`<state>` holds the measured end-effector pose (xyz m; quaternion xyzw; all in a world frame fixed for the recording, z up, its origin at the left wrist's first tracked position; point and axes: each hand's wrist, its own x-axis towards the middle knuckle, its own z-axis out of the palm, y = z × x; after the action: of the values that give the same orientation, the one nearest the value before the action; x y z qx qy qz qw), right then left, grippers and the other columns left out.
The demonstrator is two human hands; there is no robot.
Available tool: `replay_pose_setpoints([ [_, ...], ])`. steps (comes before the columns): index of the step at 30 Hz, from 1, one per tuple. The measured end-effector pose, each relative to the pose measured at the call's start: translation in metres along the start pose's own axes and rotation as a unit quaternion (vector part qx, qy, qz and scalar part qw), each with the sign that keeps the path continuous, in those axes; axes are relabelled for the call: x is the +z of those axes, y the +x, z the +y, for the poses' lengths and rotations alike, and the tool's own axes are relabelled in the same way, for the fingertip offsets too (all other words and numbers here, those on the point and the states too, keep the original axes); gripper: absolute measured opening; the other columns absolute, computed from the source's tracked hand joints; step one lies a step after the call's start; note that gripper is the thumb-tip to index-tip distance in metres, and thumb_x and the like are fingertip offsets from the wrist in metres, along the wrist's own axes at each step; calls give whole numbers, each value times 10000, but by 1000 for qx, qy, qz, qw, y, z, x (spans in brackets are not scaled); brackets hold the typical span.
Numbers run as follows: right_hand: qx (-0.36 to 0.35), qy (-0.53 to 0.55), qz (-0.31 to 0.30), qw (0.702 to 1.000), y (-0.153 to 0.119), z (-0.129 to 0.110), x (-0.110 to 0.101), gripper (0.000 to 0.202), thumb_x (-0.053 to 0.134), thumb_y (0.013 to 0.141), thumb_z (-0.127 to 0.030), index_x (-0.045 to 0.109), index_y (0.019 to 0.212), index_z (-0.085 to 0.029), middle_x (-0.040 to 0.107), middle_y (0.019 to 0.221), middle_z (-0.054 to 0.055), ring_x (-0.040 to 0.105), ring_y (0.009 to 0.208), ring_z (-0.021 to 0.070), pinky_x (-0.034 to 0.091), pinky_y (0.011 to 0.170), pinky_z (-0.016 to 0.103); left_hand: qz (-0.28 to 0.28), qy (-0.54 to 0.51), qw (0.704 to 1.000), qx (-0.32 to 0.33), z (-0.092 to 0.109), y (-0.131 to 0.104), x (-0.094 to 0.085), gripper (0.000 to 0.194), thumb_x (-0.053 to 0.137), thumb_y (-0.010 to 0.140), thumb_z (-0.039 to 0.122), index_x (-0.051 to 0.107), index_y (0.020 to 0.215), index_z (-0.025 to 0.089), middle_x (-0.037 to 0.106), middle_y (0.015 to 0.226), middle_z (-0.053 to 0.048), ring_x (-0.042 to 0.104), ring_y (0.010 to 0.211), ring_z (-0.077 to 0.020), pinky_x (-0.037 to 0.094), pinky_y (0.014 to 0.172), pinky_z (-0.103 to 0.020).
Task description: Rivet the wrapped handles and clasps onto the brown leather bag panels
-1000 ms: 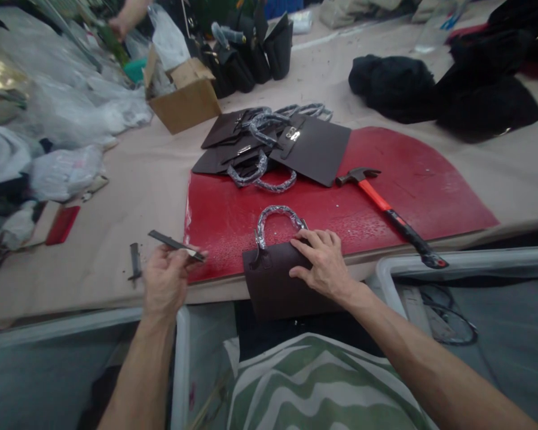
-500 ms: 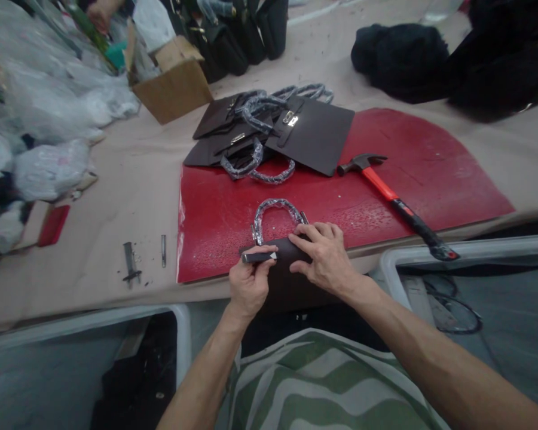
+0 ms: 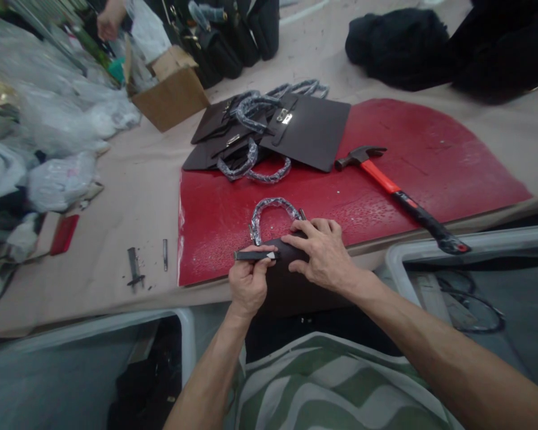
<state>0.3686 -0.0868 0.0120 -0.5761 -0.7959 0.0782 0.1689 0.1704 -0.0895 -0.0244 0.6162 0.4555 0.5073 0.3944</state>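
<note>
A short dark strap with a pale, pointed patch near its right end is pinched in my left hand. The strap lies across the top of a dark brown bag panel, whose lower part hangs past the table edge. My right hand rests on the panel's upper right with fingers spread. A plastic-wrapped handle arches up from the panel's top edge, with metal bits at its ends. Under the handle lies a red mat.
A claw hammer lies on the mat at right. Several brown bag panels are piled behind. Small metal tools lie at left. Plastic bins flank me. A cardboard box and another person's hand are at far left.
The strap in my left hand has turned slightly to lie more level, showing more length leftward. My right hand stays on the panel. The whole view has shifted a little.
</note>
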Motion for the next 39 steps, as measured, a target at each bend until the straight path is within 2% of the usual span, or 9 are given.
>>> replay_pose_setpoints([
  [7, 22, 9, 6, 1000, 3, -10, 0, 496, 807, 718, -353, 667, 1187, -274, 611, 1245, 59, 453, 1095, 309, 274, 954, 490, 13, 16, 999, 31, -8, -5, 0, 156, 636, 943, 259, 638, 1085, 194, 729, 1072, -69, 738, 973, -207, 657, 828, -343],
  [14, 20, 13, 19, 1000, 3, -9, 3, 453, 787, 730, -340, 679, 1164, -271, 615, 1227, 65, 445, 1090, 314, 267, 966, 497, 2, 18, 994, 109, -12, -5, 0, 170, 644, 936, 189, 624, 1105, 198, 740, 1079, -57, 727, 1015, -199, 628, 892, -378],
  [23, 20, 24, 22, 999, 2, -8, 2, 459, 793, 720, -336, 677, 1160, -273, 619, 1216, 57, 445, 1091, 312, 272, 976, 492, -14, 73, 988, 133, -10, -2, 0, 170, 637, 937, 199, 622, 1107, 198, 746, 1081, -66, 727, 995, -191, 613, 907, -383],
  [27, 22, 29, 20, 999, 2, -8, 1, 457, 797, 715, -335, 678, 1152, -275, 617, 1221, 59, 446, 1092, 311, 274, 978, 493, -13, 118, 980, 161, -4, 1, 2, 129, 602, 952, 203, 613, 1080, 195, 748, 1041, -64, 729, 964, -184, 615, 876, -361],
  [34, 20, 39, 18, 999, 1, -7, 0, 476, 799, 711, -321, 675, 1168, -277, 620, 1226, 46, 452, 1090, 302, 274, 989, 497, 0, 197, 948, 251, 1, 5, 11, 153, 533, 957, 144, 584, 1091, 199, 722, 988, -63, 718, 949, -177, 592, 873, -331],
  [39, 7, 63, 15, 998, -2, -3, 3, 491, 778, 728, -327, 669, 1205, -282, 616, 1267, 47, 458, 1119, 312, 269, 1014, 523, -11, 220, 941, 257, 0, 9, 14, 146, 492, 967, 159, 587, 1068, 203, 727, 961, -66, 719, 930, -183, 584, 859, -323],
])
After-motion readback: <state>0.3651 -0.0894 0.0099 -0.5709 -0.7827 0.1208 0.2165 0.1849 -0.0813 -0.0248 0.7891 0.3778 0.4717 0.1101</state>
